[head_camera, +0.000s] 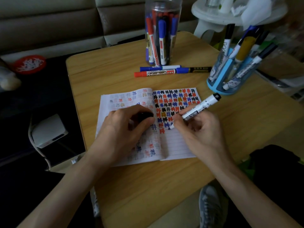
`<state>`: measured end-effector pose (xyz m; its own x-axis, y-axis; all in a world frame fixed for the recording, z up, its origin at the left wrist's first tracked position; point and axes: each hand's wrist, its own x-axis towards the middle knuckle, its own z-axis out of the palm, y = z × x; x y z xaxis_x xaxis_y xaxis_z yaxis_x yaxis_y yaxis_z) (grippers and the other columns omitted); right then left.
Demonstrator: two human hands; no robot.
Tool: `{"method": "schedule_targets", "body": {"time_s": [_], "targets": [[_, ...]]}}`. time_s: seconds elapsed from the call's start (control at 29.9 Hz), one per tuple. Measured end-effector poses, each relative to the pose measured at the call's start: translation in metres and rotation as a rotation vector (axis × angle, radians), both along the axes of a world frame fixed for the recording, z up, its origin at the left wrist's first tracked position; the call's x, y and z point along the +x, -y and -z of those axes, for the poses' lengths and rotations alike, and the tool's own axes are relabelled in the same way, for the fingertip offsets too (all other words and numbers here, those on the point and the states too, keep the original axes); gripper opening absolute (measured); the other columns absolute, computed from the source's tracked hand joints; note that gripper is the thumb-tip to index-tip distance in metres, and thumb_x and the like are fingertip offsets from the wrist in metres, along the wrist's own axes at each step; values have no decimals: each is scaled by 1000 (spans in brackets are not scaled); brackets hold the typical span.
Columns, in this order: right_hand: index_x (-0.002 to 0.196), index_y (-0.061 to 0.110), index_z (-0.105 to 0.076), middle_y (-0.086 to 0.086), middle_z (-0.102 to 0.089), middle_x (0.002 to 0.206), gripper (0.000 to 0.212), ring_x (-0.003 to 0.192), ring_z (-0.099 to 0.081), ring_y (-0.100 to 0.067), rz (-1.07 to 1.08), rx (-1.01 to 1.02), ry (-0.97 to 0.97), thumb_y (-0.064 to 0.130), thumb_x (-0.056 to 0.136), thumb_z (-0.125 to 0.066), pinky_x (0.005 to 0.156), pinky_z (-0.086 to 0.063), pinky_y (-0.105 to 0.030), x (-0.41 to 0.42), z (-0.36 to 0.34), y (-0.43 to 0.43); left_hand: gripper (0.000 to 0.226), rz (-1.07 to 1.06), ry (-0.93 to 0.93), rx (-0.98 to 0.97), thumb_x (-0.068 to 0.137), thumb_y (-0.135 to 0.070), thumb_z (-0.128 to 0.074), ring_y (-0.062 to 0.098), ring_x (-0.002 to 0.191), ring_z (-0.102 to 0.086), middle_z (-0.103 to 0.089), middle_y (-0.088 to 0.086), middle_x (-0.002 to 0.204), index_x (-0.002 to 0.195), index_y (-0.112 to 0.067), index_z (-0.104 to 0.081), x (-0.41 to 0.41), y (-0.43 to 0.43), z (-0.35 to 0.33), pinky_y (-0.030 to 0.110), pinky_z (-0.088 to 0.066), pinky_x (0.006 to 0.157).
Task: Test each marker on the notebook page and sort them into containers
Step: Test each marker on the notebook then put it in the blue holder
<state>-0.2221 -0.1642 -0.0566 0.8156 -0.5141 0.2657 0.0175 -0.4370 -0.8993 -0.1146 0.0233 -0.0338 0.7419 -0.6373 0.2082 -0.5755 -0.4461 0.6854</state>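
An open lined notebook [179, 145] lies on the wooden table [148, 186], its right page covered with rows of red, blue, black and yellow test marks. My right hand [202, 134] grips a white marker with a black end [199, 109], tip down on the right page just below the marks. On the left page rests my left hand [121, 130], which holds a black cap [144, 116] between its fingers. Three markers, red [154, 73], blue [160, 68] and blue-black [193, 69], lie loose behind the notebook.
A clear plastic jar [162, 32] full of red, blue and black markers stands at the back. A blue pen holder [230, 74] with several markers stands at the right. A white stool [213, 15] is behind the table, a sofa to the left.
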Motion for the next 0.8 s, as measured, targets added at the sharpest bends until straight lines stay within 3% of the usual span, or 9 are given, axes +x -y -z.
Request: {"method": "schedule_targets", "body": {"time_s": [0.17, 0.43, 0.57, 0.64, 0.7, 0.8], "targets": [[84, 19, -72, -4, -69, 67, 8, 57, -62, -29, -14, 82, 23, 21, 90, -76, 49, -48, -36, -1, 0, 1, 27, 3, 13, -2, 93, -48, -58, 0, 87, -65, -69, -24, 98, 110, -33, -72, 0, 0, 0, 21, -53, 74], [84, 21, -69, -3, -63, 62, 11, 53, -55, -18, -60, 22, 30, 16, 91, -76, 47, -42, -27, -1, 1, 0, 26, 8, 21, -20, 93, -47, -59, -1, 87, -65, -70, -23, 96, 109, -32, -73, 0, 2, 1, 19, -51, 74], [70, 26, -61, 13, -53, 51, 28, 45, -45, -3, -29, 57, 26, 13, 91, -75, 45, -33, -12, -3, 1, 1, 25, 2, 10, -27, 94, -46, -60, 0, 87, -66, -71, -20, 97, 110, -32, -73, 0, 1, 0, 20, -52, 74], [70, 24, -63, 10, -57, 52, 26, 44, -46, -5, -31, 54, 31, 18, 92, -76, 44, -36, -19, -2, 1, 1, 24, 1, 12, -25, 94, -46, -61, 0, 87, -66, -71, -20, 97, 110, -32, -73, 0, 1, 0, 19, -52, 73], [80, 18, -71, 1, -63, 59, 14, 49, -55, -18, -47, 41, 26, 22, 92, -75, 46, -42, -28, -1, 1, 1, 25, 0, 16, -28, 94, -46, -60, -1, 87, -65, -71, -21, 97, 111, -32, -72, 0, 1, 0, 17, -51, 72], [86, 17, -72, 5, -57, 56, 7, 48, -49, -10, -68, 4, 12, 18, 92, -75, 47, -38, -23, 0, 2, 1, 25, 0, 28, -35, 94, -45, -61, -1, 87, -66, -71, -20, 98, 112, -32, -72, 0, 1, -1, 15, -50, 72]]}}
